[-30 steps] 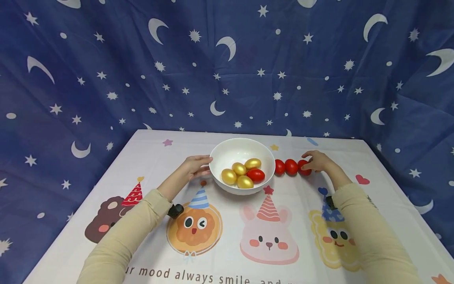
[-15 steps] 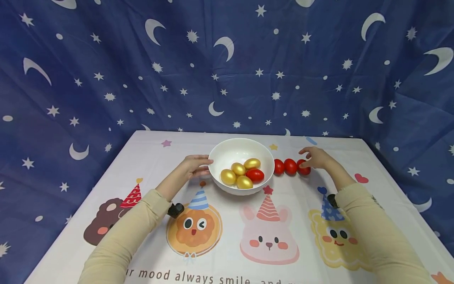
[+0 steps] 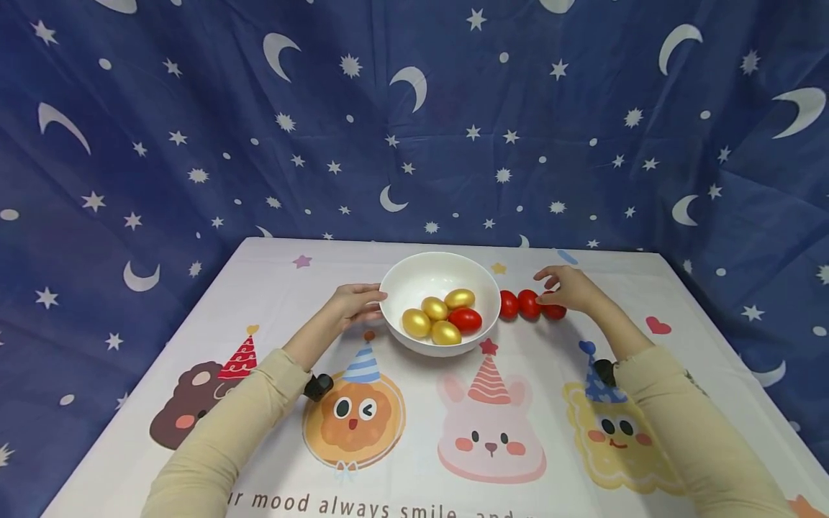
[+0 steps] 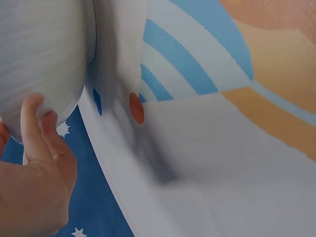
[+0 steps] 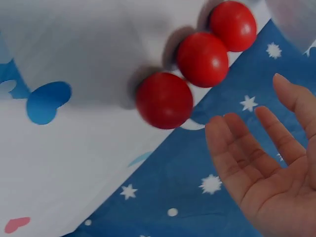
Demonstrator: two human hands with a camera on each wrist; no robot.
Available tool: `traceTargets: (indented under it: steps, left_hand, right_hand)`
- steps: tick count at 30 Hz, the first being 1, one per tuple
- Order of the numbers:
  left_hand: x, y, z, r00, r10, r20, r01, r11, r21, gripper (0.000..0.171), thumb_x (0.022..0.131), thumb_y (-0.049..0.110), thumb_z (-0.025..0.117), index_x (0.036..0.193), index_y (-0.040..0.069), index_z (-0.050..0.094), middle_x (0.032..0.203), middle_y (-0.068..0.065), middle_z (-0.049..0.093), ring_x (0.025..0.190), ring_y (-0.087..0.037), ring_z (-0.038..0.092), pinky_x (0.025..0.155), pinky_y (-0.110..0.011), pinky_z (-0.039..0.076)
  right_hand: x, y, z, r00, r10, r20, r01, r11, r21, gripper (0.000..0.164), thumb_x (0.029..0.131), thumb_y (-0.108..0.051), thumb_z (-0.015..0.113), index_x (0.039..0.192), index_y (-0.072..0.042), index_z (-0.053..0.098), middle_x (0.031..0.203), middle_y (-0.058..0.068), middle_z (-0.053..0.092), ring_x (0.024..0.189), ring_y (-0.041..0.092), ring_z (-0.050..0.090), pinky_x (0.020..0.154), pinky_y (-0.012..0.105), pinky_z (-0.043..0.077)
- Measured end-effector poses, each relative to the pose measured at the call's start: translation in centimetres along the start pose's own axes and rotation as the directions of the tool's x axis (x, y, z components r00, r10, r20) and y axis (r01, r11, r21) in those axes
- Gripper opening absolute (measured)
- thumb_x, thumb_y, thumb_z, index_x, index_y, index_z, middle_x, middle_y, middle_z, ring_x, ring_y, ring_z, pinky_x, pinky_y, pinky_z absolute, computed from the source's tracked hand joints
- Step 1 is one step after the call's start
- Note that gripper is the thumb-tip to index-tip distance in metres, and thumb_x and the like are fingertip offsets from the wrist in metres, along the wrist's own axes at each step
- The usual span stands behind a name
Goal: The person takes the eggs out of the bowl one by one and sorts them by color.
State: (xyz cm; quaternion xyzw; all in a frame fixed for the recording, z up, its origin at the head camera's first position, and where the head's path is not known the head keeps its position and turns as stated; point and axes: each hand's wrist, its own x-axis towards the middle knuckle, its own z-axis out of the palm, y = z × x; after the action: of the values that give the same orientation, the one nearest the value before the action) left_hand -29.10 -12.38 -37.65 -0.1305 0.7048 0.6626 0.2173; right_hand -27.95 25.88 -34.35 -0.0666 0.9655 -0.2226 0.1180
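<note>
A white bowl (image 3: 414, 277) holds several gold eggs (image 3: 417, 323) and one red egg (image 3: 465, 319). My left hand (image 3: 354, 302) grips its left rim; in the left wrist view, fingers (image 4: 32, 131) press against the outer wall. To the bowl's right, three more red eggs lie in a row: a near-bowl egg (image 3: 508, 306), a middle egg (image 3: 529, 305) and an end egg (image 3: 554, 311). Over the end of this row hovers my right hand (image 3: 572, 289), its fingers spread and relaxed. The right wrist view shows a gap between that hand and the eggs.
The table wears a white cloth (image 3: 414, 403) printed with cartoon figures and lettering. Behind it hangs a dark blue curtain (image 3: 453, 180) with moons and stars. Each wrist carries a small black camera, such as the left camera (image 3: 319, 387).
My right hand has shifted left over the red eggs, from the end egg towards the middle one. The left hand, bowl and eggs stay in place on the table.
</note>
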Motion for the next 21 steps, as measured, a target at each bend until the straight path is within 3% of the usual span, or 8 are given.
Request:
traceTargets:
  steps: [10,18,21]
  left_hand:
    - [0.1,-0.2,-0.2,1.000,-0.009,-0.011,0.009,1.000,-0.008,0.052,0.090,0.013,0.063,0.139,0.007,0.045,0.136,-0.018,0.051,0.070,-0.007,0.065,0.071,-0.017,0.061]
    - [0.0,-0.3,-0.2,0.999,-0.038,-0.017,0.037,0.999,-0.034,0.052,0.089,0.015,0.065,0.138,0.010,0.048,0.137,-0.016,0.051,0.096,-0.016,0.065,0.073,-0.017,0.061]
    - [0.1,-0.4,-0.2,0.999,-0.036,-0.019,0.035,0.999,-0.035,0.052,0.089,0.015,0.065,0.138,0.010,0.048,0.136,-0.016,0.052,0.095,-0.016,0.065,0.073,-0.017,0.061]
  right_hand:
    - [-0.5,-3.0,0.3,0.995,-0.096,-0.030,0.096,0.995,0.007,0.040,0.086,-0.010,0.067,0.121,0.004,0.055,0.117,0.031,0.058,0.101,0.041,0.059,0.086,0.047,0.060]
    - [-1.5,-5.0,0.5,0.984,-0.159,-0.075,0.159,0.987,-0.006,0.039,0.084,-0.011,0.070,0.118,0.002,0.059,0.112,0.028,0.062,0.098,0.039,0.061,0.084,0.045,0.061]
    - [-1.8,-5.7,0.7,0.982,-0.174,-0.079,0.174,0.985,0.000,0.039,0.085,-0.011,0.069,0.119,0.002,0.059,0.113,0.028,0.062,0.098,0.039,0.061,0.084,0.045,0.061]
